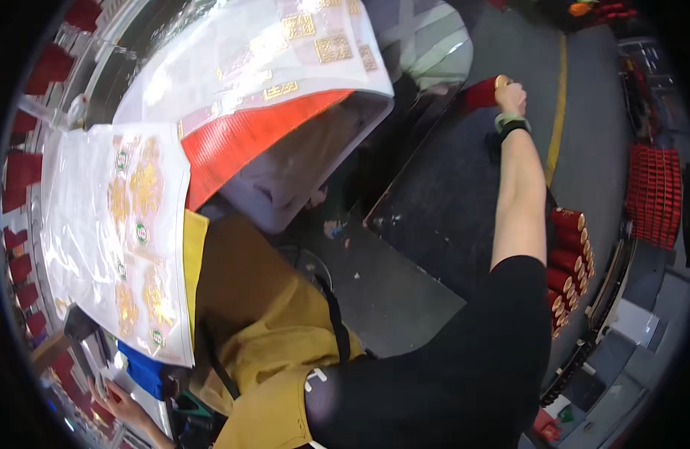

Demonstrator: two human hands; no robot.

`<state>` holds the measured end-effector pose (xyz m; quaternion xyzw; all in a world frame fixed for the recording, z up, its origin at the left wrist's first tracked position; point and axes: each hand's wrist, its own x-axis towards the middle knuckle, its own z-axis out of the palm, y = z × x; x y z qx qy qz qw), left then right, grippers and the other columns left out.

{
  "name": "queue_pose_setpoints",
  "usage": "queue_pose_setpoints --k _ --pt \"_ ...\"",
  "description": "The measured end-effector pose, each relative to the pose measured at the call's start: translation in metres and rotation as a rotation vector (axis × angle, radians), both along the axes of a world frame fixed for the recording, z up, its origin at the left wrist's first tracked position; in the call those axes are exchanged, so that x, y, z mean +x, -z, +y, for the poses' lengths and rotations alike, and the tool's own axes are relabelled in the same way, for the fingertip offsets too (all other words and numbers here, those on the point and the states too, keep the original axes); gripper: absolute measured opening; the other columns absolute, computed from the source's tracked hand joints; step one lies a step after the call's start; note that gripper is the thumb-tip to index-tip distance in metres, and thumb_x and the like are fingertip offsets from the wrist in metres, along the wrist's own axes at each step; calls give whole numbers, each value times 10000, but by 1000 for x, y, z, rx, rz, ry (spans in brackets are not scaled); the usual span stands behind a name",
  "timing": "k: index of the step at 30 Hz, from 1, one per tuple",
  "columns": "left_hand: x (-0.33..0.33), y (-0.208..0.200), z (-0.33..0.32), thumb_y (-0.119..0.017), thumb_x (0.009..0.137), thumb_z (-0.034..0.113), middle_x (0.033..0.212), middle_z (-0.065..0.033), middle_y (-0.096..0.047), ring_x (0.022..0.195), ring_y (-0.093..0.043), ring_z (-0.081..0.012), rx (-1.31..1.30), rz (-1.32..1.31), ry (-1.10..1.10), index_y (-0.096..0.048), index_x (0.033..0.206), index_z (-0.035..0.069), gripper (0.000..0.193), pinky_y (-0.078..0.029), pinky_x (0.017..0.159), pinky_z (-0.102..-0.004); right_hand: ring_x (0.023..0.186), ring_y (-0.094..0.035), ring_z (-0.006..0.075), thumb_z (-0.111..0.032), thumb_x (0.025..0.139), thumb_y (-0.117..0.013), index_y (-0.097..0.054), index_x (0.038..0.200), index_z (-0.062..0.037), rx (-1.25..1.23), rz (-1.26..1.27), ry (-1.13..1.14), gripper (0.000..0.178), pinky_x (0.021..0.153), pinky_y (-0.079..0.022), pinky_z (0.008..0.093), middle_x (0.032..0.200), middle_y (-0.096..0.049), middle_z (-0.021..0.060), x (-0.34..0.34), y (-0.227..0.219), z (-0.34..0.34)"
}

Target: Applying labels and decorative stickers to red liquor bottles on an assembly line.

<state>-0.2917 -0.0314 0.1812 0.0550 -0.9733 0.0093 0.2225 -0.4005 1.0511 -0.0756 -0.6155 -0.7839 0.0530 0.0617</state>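
My right arm reaches far out to the upper right. My right hand [511, 96] is closed around a red cylinder [482, 94] with a gold end, over a dark sheet [442, 217]. At the lower left edge my left hand [120, 408] shows small, its fingers apart beside a cluttered worktop; I make out nothing held in it. In front of me a large white printed bag [277, 52] with gold patterns gapes, showing an orange-red ribbed panel [247, 142]. A second white printed sheet [113, 239] with a yellow edge stands to the left.
Rows of red cylinders with gold ends [569, 273] lie at the right. Beyond them is a stack of red pieces [654, 196]. A yellow line [559, 112] runs along the grey floor. A blue cloth-like item [141, 370] hangs at the lower left.
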Motion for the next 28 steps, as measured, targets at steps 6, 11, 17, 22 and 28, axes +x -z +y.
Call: queue_pose_setpoints --k 6,11,17,22,28 --pt "1 -9 5 -630 1027 117 1425 -127 -584 1249 -598 -272 -61 33 77 -666 1268 -60 302 -507 994 -351 1286 -603 378 -285 903 -649 -527 1419 -106 -110 -104 -181 560 1053 -494 472 1382 -623 201 -5 -6 -2" --pt "-7 0 22 -606 1047 138 1469 -114 -546 1242 -607 -227 152 75 -2 -675 1264 -50 294 -552 989 -336 1179 -653 381 -254 902 -678 -617 1325 -105 99 200 -363 452 986 -519 483 1247 -687 196 20 7 -25" --pt "-10 8 9 -590 1046 91 1486 -94 -515 1212 -615 -205 313 187 111 -620 1334 -37 317 -562 968 -298 984 -685 307 -126 899 -726 -695 1167 -47 18 580 -904 281 870 -536 390 1092 -701 141 42 -40 -219" --pt "-3 23 3 -652 978 33 1439 -147 -566 1288 -563 -283 432 308 -41 -664 1263 -12 289 -502 1001 -355 843 -633 185 23 938 -661 -702 1141 -24 -78 639 -1105 213 735 -514 288 1174 -671 111 62 -141 -387" --pt "2 14 -101 -865 826 321 1610 -129 -346 1489 -309 -369 207 611 -495 -317 1565 21 968 -210 1239 -494 797 -595 183 51 937 -647 -709 1111 -42 -124 729 -1397 207 701 -497 282 1210 -617 107 35 -180 -481"
